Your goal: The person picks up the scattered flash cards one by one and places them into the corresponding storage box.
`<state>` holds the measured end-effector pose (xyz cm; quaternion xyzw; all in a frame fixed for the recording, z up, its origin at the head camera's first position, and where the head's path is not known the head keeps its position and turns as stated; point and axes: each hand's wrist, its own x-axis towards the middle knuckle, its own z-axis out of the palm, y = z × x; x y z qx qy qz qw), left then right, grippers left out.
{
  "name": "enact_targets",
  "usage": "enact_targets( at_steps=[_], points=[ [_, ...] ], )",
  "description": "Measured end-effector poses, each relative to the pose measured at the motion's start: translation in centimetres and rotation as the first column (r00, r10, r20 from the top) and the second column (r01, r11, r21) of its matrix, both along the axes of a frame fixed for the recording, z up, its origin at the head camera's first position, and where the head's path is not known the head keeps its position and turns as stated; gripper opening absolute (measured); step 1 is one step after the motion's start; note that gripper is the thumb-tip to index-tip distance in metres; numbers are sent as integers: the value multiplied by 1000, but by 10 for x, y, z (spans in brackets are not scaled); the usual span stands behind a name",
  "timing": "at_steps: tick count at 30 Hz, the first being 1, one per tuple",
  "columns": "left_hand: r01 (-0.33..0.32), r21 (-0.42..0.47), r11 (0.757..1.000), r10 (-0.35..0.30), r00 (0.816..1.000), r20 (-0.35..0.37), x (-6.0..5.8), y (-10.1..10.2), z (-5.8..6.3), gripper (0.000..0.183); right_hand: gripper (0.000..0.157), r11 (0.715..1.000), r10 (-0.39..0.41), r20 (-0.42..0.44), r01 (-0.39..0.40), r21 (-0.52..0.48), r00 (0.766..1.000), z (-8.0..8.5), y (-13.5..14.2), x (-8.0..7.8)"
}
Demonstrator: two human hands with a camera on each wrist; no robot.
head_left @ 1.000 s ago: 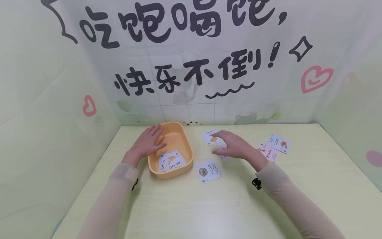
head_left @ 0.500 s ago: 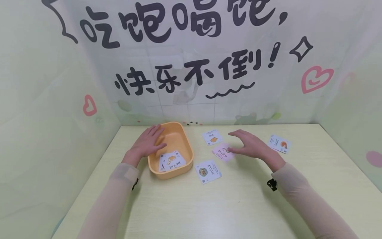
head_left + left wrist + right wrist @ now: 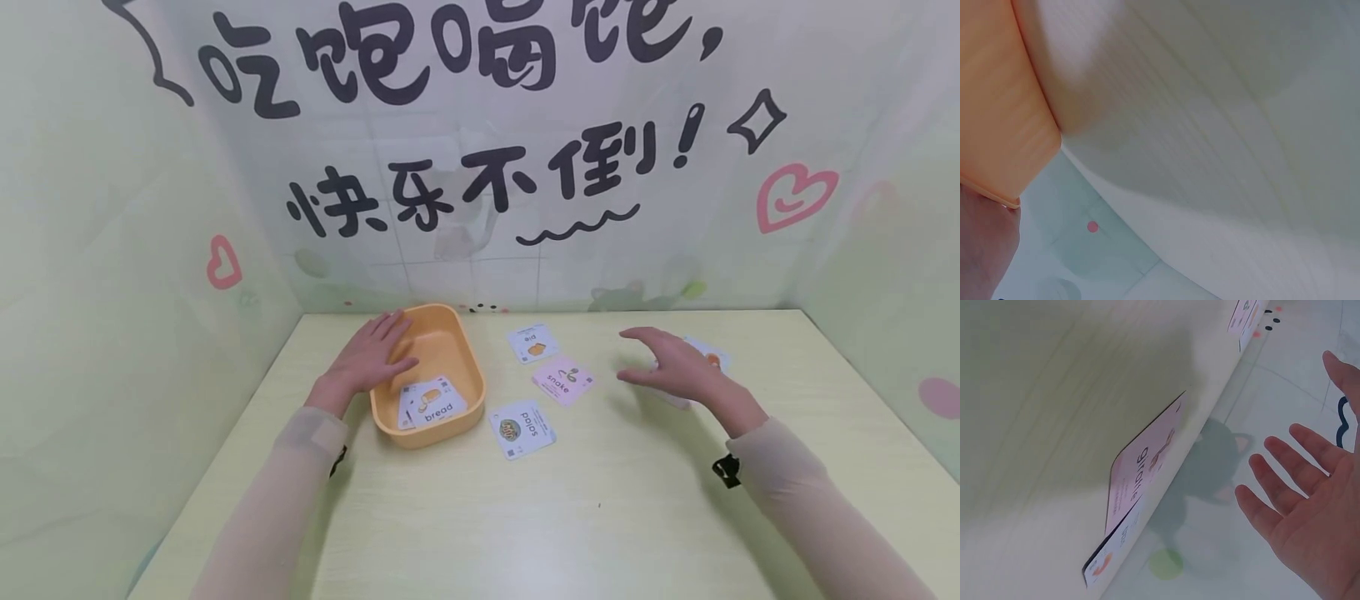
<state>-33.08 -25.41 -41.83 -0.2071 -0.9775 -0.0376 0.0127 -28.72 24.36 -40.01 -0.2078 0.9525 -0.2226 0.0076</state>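
My left hand [image 3: 367, 354] rests on the left rim of an orange plastic bin [image 3: 480, 396], fingers extended, thumb reaching over the inside. A bread card [image 3: 438, 404] lies on other cards at the bin's near end. My right hand [image 3: 671, 367] hovers over the table with fingers spread and holds nothing. In the head view it hides most of the pizza card [image 3: 715, 354] and the pink giraffe card [image 3: 1141, 462]. Left of it lie the pink snake card [image 3: 561, 382], the pie card [image 3: 533, 342] and the salad card [image 3: 522, 429].
The pale wooden table [image 3: 480, 517] meets a printed curtain [image 3: 480, 275] with large black characters along its back edge. Similar curtains [image 3: 135, 333] close off the sides. The bin stands left of the loose cards.
My right hand has moved right, from over the snake and pie cards to in front of the giraffe and pizza cards. The snake card has come into full view. My left hand has stayed put.
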Motion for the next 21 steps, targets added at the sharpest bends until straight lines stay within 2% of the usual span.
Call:
enact_targets(
  at_steps=[10,21],
  points=[
    [-5,-1,1000,5,1000,23,0,-1,0,82,77,999,-41,3,41,-29,999,-5,37,5],
    [-2,4,1000,2,1000,15,-1,-2,-1,81,85,989,-133,45,136,-63,990,-14,71,-2]
  ],
)
